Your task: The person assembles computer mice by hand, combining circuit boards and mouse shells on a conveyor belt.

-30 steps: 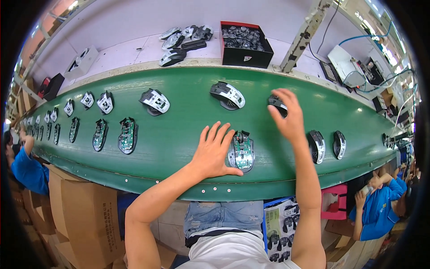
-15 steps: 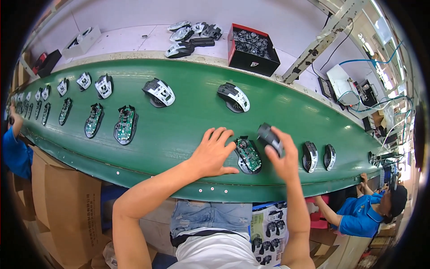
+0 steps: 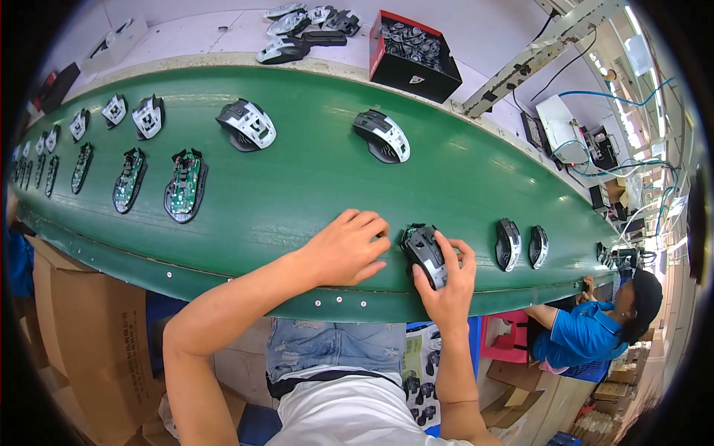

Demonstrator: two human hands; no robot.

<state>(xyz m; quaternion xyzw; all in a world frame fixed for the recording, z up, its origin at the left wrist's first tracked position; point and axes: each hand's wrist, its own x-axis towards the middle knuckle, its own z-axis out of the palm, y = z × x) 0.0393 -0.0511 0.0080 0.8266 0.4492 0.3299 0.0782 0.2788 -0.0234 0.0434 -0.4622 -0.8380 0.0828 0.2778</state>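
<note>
My right hand (image 3: 448,281) grips a dark mouse top cover (image 3: 425,249), thumb on its near left side and fingers on its right. The cover lies over a mouse base (image 3: 408,232), whose green board shows only as a sliver at the far left edge. Whether the two parts are joined, I cannot tell. To the left of them, my left hand (image 3: 348,249) hovers at the belt with curved fingers apart and nothing in it. Beyond the hands sits a white-and-black mouse shell (image 3: 381,136). Two mice with covers on, one (image 3: 509,244) nearer and another (image 3: 539,246), stand to the right.
The green conveyor belt (image 3: 297,189) carries several mouse shells (image 3: 247,125) and open bases with boards (image 3: 185,186) on the left. Behind it, a shelf bears a black box of small parts (image 3: 414,67) and piled shells (image 3: 282,50). A person in blue (image 3: 587,331) works at right.
My right hand has brought the cover left and down onto the mouse base. My left hand has drawn off the base's left side. The view has shifted slightly.
</note>
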